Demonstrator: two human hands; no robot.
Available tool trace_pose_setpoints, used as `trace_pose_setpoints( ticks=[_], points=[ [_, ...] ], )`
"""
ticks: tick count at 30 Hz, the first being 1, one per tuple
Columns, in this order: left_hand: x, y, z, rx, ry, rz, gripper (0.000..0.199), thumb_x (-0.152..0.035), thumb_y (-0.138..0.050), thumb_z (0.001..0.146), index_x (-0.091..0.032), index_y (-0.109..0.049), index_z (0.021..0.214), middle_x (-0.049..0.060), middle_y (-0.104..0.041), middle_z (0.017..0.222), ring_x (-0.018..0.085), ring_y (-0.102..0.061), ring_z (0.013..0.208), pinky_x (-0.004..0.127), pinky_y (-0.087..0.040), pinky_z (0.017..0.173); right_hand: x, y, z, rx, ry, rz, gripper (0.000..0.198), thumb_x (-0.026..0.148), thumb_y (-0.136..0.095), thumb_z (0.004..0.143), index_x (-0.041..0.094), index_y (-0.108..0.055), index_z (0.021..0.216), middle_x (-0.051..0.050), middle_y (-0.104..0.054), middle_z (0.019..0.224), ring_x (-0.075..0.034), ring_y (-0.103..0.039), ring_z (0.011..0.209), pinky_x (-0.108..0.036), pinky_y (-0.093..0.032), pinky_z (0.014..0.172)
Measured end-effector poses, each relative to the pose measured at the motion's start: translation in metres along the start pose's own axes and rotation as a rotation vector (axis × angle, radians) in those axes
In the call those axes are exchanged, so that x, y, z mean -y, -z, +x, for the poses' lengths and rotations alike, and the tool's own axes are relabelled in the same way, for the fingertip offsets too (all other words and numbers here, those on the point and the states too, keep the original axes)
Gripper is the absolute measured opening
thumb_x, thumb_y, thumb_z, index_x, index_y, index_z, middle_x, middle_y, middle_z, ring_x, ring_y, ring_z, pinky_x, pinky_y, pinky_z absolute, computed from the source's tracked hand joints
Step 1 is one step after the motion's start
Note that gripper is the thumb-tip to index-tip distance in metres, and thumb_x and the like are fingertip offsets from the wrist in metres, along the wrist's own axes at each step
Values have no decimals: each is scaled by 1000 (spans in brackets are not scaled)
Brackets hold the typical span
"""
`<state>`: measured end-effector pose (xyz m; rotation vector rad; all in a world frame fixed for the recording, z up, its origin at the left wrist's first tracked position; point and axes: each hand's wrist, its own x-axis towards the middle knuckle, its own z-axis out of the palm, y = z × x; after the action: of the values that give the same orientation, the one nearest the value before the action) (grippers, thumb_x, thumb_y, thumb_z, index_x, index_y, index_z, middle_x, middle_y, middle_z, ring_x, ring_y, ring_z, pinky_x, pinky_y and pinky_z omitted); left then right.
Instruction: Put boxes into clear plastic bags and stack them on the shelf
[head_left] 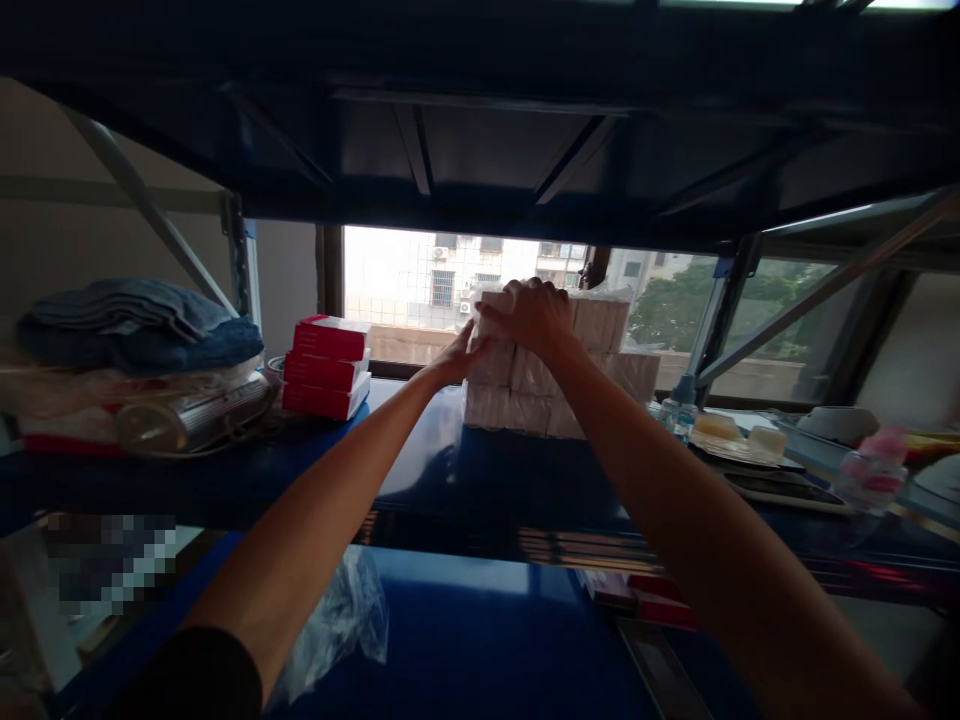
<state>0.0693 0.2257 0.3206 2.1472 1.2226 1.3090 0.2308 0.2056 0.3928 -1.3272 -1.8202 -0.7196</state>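
Observation:
Both my arms reach forward over the blue shelf to a stack of white, plastic-wrapped packs [491,405] by the window. My right hand [536,315] lies over the top left of the stack, its fingers curled over a white wrapped pack [491,312] and its thumb toward the left. Against the stack's left side rests my left hand [454,360], lower down, with fingers stretched out. What the packs contain cannot be made out. My right hand and forearm hide part of the stack.
Three red-and-white boxes [326,370] stand left of the stack. Farther left are folded jeans [142,325] and a silvery cylinder [202,415]. A clear bottle [680,408] and a pink-topped bottle [874,470] stand right. The upper shelf [480,160] hangs low overhead. A plastic bag [345,610] lies below.

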Motion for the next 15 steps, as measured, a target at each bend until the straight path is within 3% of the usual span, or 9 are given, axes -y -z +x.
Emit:
trace_pose_setpoints(
  ticks=[4, 7, 10, 13, 15],
  points=[
    [-18, 8, -22, -29, 16, 122, 96, -52, -65, 94, -20, -13, 168, 20, -31, 169, 42, -38, 151, 57, -44, 114, 2, 13, -17, -207, 32, 108, 49, 53, -47, 99, 16, -65, 126, -19, -67, 125, -38, -57, 122, -58, -44, 102],
    [-34, 14, -67, -123, -191, 167, 71, -40, -64, 95, -21, -40, 159, 17, -48, 160, 36, -49, 145, 53, -45, 115, 13, 34, -56, -287, 112, 237, 36, 44, -48, 100, 19, -68, 118, -16, -71, 115, -34, -62, 113, -54, -50, 98],
    [-48, 14, -140, -117, -442, 121, 37, -32, -57, 100, -21, -67, 134, 10, -71, 133, 26, -68, 121, 43, -54, 107, 28, 54, -122, -288, 159, 444, 24, 36, -51, 100, 21, -70, 101, -10, -72, 94, -26, -68, 93, -44, -55, 88],
    [-43, 1, -222, -136, -587, 113, 25, -23, -54, 101, -24, -72, 118, 6, -76, 114, 22, -72, 109, 39, -58, 99, 41, 53, -208, -314, 162, 655, 13, 27, -57, 97, 25, -69, 91, -3, -69, 78, -21, -66, 73, -36, -56, 72],
    [-22, -18, -267, -142, -605, 123, 26, -17, -56, 97, -27, -72, 117, 4, -78, 98, 20, -74, 93, 37, -61, 89, 48, 36, -266, -317, 204, 782, 10, 18, -62, 91, 27, -67, 89, -1, -66, 71, -19, -62, 63, -34, -52, 61]
  ],
)
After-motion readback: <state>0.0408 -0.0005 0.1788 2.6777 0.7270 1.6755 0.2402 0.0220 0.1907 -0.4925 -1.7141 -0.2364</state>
